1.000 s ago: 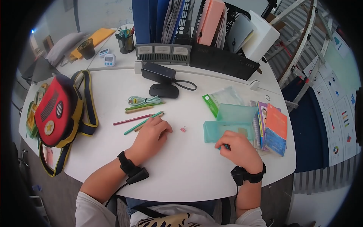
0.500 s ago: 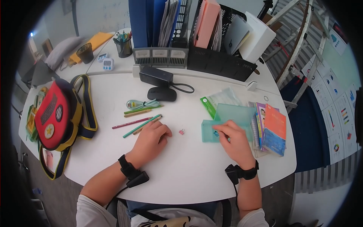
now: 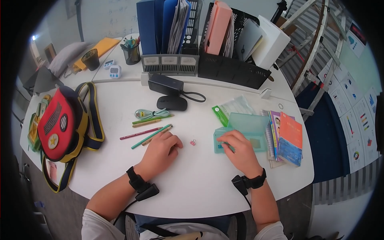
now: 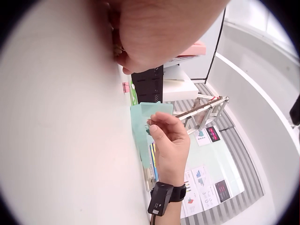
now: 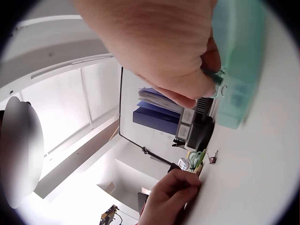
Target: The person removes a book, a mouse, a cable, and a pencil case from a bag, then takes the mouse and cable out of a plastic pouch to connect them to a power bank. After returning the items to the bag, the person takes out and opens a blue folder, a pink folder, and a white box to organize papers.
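My right hand (image 3: 242,154) is over the tray of a translucent teal pencil case (image 3: 262,147), whose lid stands raised at the back. Thumb and fingers pinch a small teal binder clip (image 5: 216,78) with wire handles, low over the case's left end. My left hand (image 3: 162,150) rests on the table with loosely bent fingers, its fingertips by a green pencil (image 3: 150,137) and a brown one partly hidden under them. Between the hands lies a pink binder clip (image 3: 193,142). A dark red pencil (image 3: 140,133) lies left of the green one.
Notebooks (image 3: 290,138) are stacked right of the case, with a green-and-clear packet (image 3: 234,110) behind it. A coiled cable (image 3: 151,114), a mouse (image 3: 172,103) and a black pouch-like box (image 3: 166,84) sit farther back. A red backpack (image 3: 60,124) stands on the left.
My right hand has moved forward and left with the teal binder clip, from the case's front edge to over its left end. My left hand has stayed by the pencils.
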The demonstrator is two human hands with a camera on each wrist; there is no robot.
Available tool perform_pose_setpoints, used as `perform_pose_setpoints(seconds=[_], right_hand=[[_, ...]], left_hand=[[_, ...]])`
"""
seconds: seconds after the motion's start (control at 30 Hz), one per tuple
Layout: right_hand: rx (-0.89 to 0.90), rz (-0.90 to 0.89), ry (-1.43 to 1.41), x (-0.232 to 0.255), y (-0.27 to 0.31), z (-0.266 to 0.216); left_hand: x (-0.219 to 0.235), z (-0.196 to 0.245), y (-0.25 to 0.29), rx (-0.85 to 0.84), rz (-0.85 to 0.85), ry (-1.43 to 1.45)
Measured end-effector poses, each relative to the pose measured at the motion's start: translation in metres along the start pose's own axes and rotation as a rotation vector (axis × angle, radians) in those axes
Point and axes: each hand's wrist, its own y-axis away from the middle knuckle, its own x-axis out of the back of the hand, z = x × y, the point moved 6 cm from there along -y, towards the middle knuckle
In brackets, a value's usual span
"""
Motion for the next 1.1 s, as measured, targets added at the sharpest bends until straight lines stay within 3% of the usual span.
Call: perform_pose_setpoints(seconds=[0.17,0.2,0.23,0.27,0.33,0.37,0.43,0.5,0.57,0.7,0.8,0.9,1.0,1.1], right_hand=[[-0.158,0.071,-0.154,0.006,0.0,0.009],[-0.153,0.072,-0.155,0.005,0.0,0.011],[-0.066,0.077,-0.085,0.003,0.001,0.009],[0.02,0.082,-0.014,0.002,0.002,0.004],[0.07,-0.002,-0.024,-0.001,0.003,-0.016],[0.123,-0.087,-0.034,-0.007,0.002,-0.029],[0.195,-0.074,0.002,-0.013,0.001,-0.04],[0.273,-0.029,0.014,-0.014,0.003,-0.045],[0.246,-0.043,-0.003,-0.017,0.006,-0.035],[0.135,-0.085,-0.095,-0.018,0.006,-0.036],[0.155,-0.077,-0.014,-0.013,0.005,-0.037],[0.159,0.068,0.115,0.004,0.002,-0.032],[0.211,0.178,0.208,0.012,0.0,-0.026],[0.164,0.133,0.3,0.011,0.001,-0.016]], left_hand=[[0.0,-0.004,0.0,0.142,-0.02,0.166],[-0.004,-0.005,0.001,0.234,-0.074,0.367],[-0.01,-0.005,0.003,0.327,-0.131,0.569],[-0.015,-0.003,0.003,0.327,-0.132,0.567],[-0.033,0.002,0.005,0.365,-0.164,0.986],[-0.038,0.006,0.005,0.365,-0.162,0.982],[-0.048,0.017,0.002,0.345,-0.198,1.18],[-0.053,0.021,0.0,0.332,-0.199,1.186],[-0.059,0.02,0.002,0.378,-0.212,1.269],[-0.057,0.026,0.001,0.387,-0.24,1.265],[-0.056,0.025,0.002,0.382,-0.254,1.23],[-0.04,0.022,-0.003,0.324,-0.182,0.984],[-0.018,0.021,-0.015,0.139,-0.138,0.475],[-0.015,0.021,-0.016,0.144,-0.196,0.28]])
